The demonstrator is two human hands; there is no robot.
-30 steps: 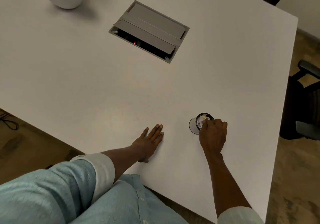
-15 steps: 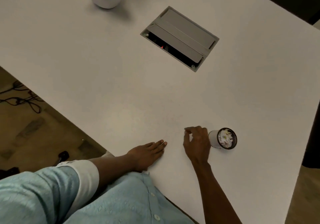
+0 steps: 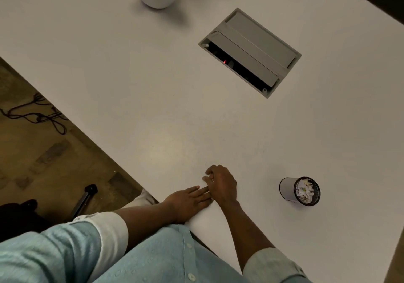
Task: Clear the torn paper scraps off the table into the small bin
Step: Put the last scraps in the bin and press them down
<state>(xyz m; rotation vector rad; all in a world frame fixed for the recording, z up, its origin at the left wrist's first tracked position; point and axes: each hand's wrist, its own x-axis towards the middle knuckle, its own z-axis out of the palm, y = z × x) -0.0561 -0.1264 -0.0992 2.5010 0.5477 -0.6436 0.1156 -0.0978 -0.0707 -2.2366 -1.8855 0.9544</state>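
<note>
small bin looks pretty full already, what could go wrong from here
1. The paper scraps reach close to the rim of the small bin, so more pushed in may spill back out.
2. The bin stands free, apart from both hands; a hasty reach by the right hand might tip it.
3. The left hand lies flat near the front edge of the table; a swept scrap could drop to the floor.

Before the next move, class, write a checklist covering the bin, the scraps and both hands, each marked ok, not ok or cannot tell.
1. Small bin upright on the table: ok.
2. Paper scraps inside the bin: ok.
3. Tabletop free of loose scraps: cannot tell; hands cover part.
4. Left hand flat, holding nothing: ok.
5. Right hand, fingers curled, holds a scrap: cannot tell.
6. Bin apart from both hands: ok.
</note>
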